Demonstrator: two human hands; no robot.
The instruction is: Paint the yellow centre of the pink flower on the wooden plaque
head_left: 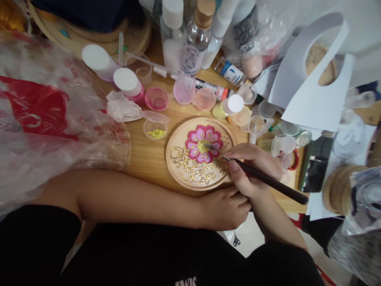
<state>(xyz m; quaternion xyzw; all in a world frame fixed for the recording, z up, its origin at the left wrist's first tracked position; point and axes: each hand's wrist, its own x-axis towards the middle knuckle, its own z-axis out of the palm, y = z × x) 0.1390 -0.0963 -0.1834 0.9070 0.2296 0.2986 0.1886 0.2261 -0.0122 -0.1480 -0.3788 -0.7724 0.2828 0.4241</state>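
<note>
My right hand [250, 167] pinches a dark-handled paintbrush [272, 180], its tip on the yellow centre of a painted flower. The pink and magenta flower [193, 147] lies on a round wooden board [170, 171] with a raised rim. Gold outlines [193, 174] of leaves and curls cover the lower part, mostly unpainted. At the lower right edge, my left hand [226, 208] is closed with curled fingers, seemingly around the board's short handle, which the hands mostly hide. To the left of the board stands a small open cup [155, 130] with yellow paint.
Behind the board are cups of magenta [157, 99], lilac [183, 89] and peach paint, with white-capped bottles [127, 82]. A crumpled tissue [122, 106] and plastic bag [98, 135] lie left. White cut paper [315, 91], several small cups and a wooden roll [337, 188] crowd the right.
</note>
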